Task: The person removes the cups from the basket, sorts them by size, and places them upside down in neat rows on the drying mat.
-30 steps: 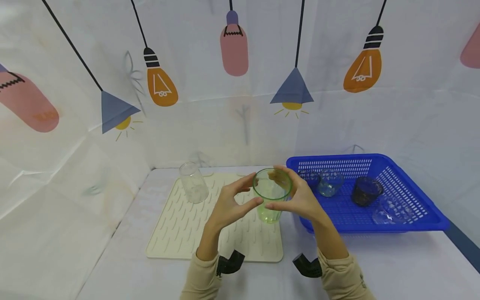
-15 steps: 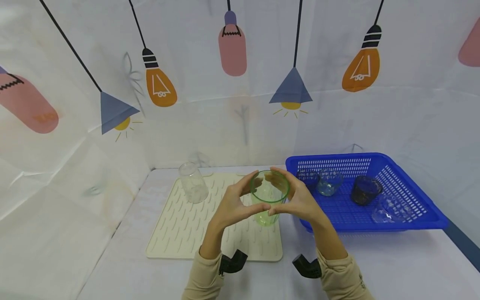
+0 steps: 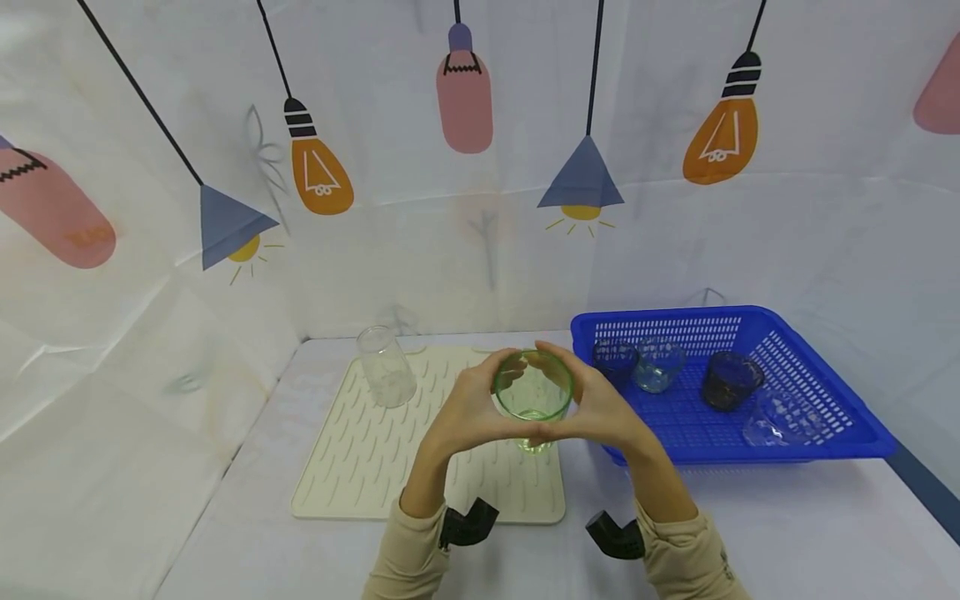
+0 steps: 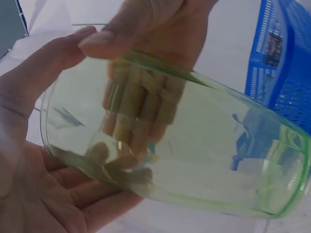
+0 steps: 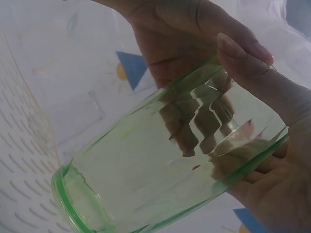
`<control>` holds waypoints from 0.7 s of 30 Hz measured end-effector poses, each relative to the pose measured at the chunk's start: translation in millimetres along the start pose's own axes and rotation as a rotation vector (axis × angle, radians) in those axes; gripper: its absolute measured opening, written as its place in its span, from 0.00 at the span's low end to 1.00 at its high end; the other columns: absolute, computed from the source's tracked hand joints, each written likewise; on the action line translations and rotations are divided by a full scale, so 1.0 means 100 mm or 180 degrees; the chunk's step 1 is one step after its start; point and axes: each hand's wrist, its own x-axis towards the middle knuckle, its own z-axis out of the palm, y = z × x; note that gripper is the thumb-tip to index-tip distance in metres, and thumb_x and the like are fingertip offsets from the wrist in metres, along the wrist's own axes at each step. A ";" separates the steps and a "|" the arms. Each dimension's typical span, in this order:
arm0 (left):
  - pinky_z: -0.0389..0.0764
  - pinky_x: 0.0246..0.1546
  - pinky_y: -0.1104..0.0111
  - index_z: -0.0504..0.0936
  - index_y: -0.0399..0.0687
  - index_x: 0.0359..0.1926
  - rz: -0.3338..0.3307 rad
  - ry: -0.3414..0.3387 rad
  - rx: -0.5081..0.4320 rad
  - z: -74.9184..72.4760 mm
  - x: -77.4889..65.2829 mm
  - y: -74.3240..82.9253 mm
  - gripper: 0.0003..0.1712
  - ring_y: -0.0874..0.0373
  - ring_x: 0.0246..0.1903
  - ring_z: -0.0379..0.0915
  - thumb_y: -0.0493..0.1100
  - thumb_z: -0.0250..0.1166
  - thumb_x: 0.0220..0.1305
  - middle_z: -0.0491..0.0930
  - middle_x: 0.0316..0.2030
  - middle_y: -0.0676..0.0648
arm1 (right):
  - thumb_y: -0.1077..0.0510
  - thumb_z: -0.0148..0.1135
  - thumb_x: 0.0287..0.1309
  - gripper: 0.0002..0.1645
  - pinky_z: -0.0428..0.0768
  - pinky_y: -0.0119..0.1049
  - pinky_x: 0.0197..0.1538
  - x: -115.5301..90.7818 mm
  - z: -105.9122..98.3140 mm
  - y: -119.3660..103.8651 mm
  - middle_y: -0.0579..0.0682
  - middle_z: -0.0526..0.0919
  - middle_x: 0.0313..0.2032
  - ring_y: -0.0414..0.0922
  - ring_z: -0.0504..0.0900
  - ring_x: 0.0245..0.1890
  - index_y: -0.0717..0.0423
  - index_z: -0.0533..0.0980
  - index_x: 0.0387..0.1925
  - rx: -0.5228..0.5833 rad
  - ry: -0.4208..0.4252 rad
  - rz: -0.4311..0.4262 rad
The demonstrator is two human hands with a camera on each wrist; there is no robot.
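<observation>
A person's left hand (image 3: 468, 408) and right hand (image 3: 596, 404) curl together round a green-tinted glass (image 3: 532, 392) near its rim, thumbs meeting on the near side, over the right part of a cream ridged mat (image 3: 360, 475); from here I can't tell whether its base touches. A clear glass (image 3: 387, 368) sits at the mat's far left, and a blue basket (image 3: 757, 456) holding several glass cups (image 3: 731, 382) is just right of the mat.

Tumbler (image 3: 534, 396): translucent pale green. Mat (image 3: 360, 471): cream, rows of short curved ridges. Basket (image 3: 720, 457): bright blue lattice. Counter (image 3: 247, 517): white. Backdrop (image 3: 420, 275): white, orange bulbs (image 3: 721, 142), slate-blue lampshades (image 3: 581, 179), pink lamps (image 3: 464, 112). Sleeves (image 3: 408, 554): beige.
</observation>
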 end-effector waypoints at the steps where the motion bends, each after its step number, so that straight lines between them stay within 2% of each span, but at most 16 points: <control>1: 0.78 0.51 0.67 0.66 0.36 0.62 -0.0034 -0.0012 0.0069 0.00 0.00 0.02 0.49 0.51 0.52 0.76 0.46 0.78 0.40 0.76 0.54 0.40 | 0.61 0.79 0.36 0.62 0.71 0.28 0.59 0.00 0.01 0.00 0.60 0.69 0.62 0.55 0.67 0.62 0.63 0.52 0.70 -0.0038 -0.0010 -0.0012; 4: 0.78 0.51 0.68 0.66 0.38 0.62 -0.0138 -0.0050 0.0275 -0.01 0.01 0.07 0.50 0.51 0.52 0.75 0.52 0.77 0.39 0.76 0.54 0.42 | 0.57 0.78 0.38 0.61 0.69 0.29 0.61 0.01 0.02 0.00 0.61 0.68 0.62 0.55 0.67 0.62 0.63 0.52 0.70 -0.0147 -0.0049 -0.0091; 6: 0.78 0.50 0.68 0.67 0.39 0.62 -0.0212 -0.0078 0.0470 -0.01 0.02 0.11 0.50 0.52 0.50 0.76 0.55 0.75 0.38 0.77 0.53 0.44 | 0.55 0.78 0.39 0.61 0.69 0.33 0.63 0.01 0.03 0.00 0.60 0.68 0.63 0.55 0.67 0.63 0.63 0.52 0.70 -0.0213 -0.0054 -0.0120; 9: 0.80 0.45 0.65 0.68 0.39 0.62 -0.0257 -0.0116 0.0894 -0.03 0.02 0.18 0.50 0.54 0.47 0.76 0.60 0.73 0.39 0.78 0.51 0.45 | 0.55 0.79 0.38 0.62 0.69 0.44 0.63 0.02 0.04 0.00 0.59 0.68 0.63 0.54 0.66 0.63 0.62 0.52 0.70 -0.0321 -0.0055 -0.0148; 12: 0.81 0.44 0.61 0.69 0.38 0.62 -0.0298 -0.0203 0.1379 -0.06 0.04 0.26 0.51 0.52 0.48 0.76 0.64 0.69 0.41 0.77 0.52 0.43 | 0.58 0.80 0.36 0.62 0.70 0.52 0.60 0.03 0.06 0.00 0.59 0.70 0.61 0.53 0.69 0.60 0.63 0.53 0.70 -0.0436 -0.0054 -0.0149; 16: 0.80 0.48 0.57 0.68 0.36 0.63 -0.0415 -0.0392 0.1785 -0.08 0.07 0.35 0.52 0.46 0.51 0.75 0.67 0.66 0.44 0.75 0.56 0.39 | 0.58 0.80 0.33 0.62 0.76 0.49 0.55 0.04 0.10 0.00 0.59 0.72 0.60 0.51 0.75 0.54 0.62 0.54 0.69 -0.0564 -0.0031 -0.0123; 21: 0.81 0.44 0.57 0.69 0.35 0.61 -0.0541 -0.0467 0.1973 -0.07 0.09 0.39 0.51 0.44 0.48 0.77 0.67 0.65 0.45 0.77 0.52 0.39 | 0.57 0.81 0.32 0.62 0.79 0.42 0.51 0.05 0.14 0.01 0.58 0.73 0.59 0.49 0.78 0.50 0.62 0.56 0.69 -0.0590 0.0008 -0.0123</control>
